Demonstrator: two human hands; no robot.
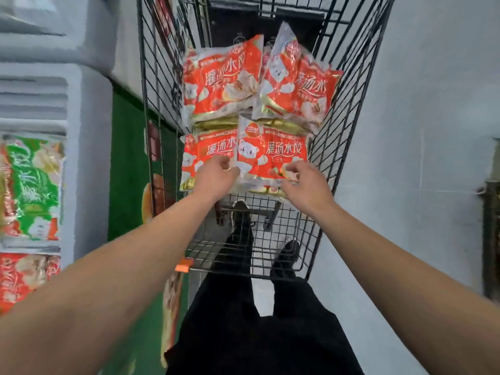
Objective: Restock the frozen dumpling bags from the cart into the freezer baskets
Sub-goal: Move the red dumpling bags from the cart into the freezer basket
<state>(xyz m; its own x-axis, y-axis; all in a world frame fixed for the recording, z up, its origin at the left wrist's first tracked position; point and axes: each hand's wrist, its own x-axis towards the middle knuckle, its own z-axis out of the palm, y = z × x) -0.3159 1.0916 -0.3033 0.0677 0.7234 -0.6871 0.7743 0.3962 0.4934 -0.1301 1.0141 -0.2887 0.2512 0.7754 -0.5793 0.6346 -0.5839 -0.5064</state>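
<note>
Several red frozen dumpling bags lie stacked in the black wire cart (349, 109). Two piles sit at the back, the left back pile (221, 82) and the right back pile (297, 85). Nearer me lie a front left bag (200, 155) and a front right bag (273, 155) on top of others. My left hand (215, 178) is on the near edge of the front left bag with fingers curled at it. My right hand (304, 182) pinches the near edge of the front right bag.
The freezer (89, 147) stands at the left, white-rimmed with a green front. Inside it lie green dumpling bags (29, 185) and red dumpling bags (24, 280). Pale floor lies to the right of the cart. My legs and shoes show below through the cart's wire.
</note>
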